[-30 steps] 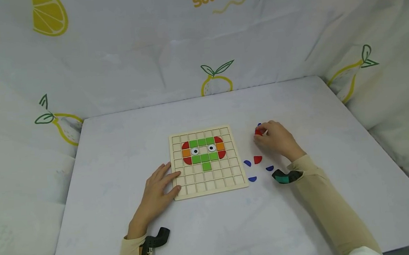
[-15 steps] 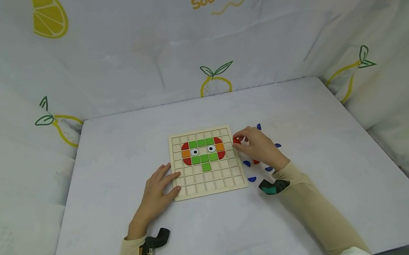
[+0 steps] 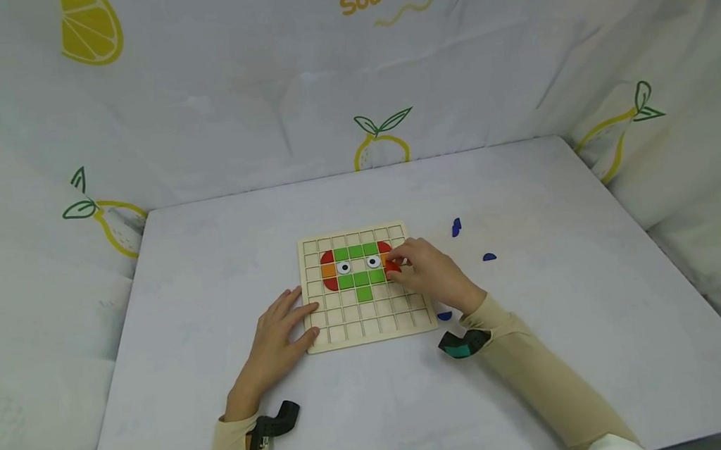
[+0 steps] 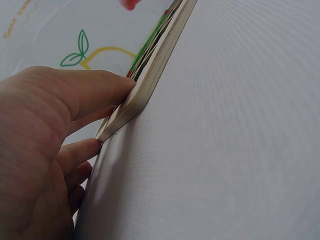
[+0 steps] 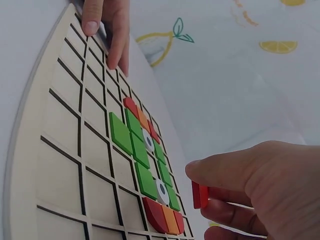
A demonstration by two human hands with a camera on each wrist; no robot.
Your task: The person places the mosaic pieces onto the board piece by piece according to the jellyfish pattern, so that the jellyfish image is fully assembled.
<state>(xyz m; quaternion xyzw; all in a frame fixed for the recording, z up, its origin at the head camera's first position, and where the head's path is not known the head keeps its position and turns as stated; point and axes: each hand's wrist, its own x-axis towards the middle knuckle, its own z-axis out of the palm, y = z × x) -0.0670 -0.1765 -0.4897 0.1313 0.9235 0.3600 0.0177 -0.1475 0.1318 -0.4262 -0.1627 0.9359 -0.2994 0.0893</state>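
A square wooden grid board lies on the table with tiles set in it: green squares, orange squares, red rounded corners and two white eye discs. Over the board's right part, my right hand pinches a red quarter-circle tile between thumb and fingers. In the right wrist view that tile is held up off the grid, near the red-and-orange end. My left hand rests at the board's left edge, fingers extended, with thumb and index fingertips on its rim.
Blue half-round tiles lie right of the board: a pair at the back, one tile farther right and another tile by the board's corner. My right hand and wrist hide part of that area. A lemon-printed curtain hangs behind the table.
My right hand has carried the red quarter-circle tile leftward from among the loose tiles to above the board's right side. My left hand has stayed at the board's left edge.
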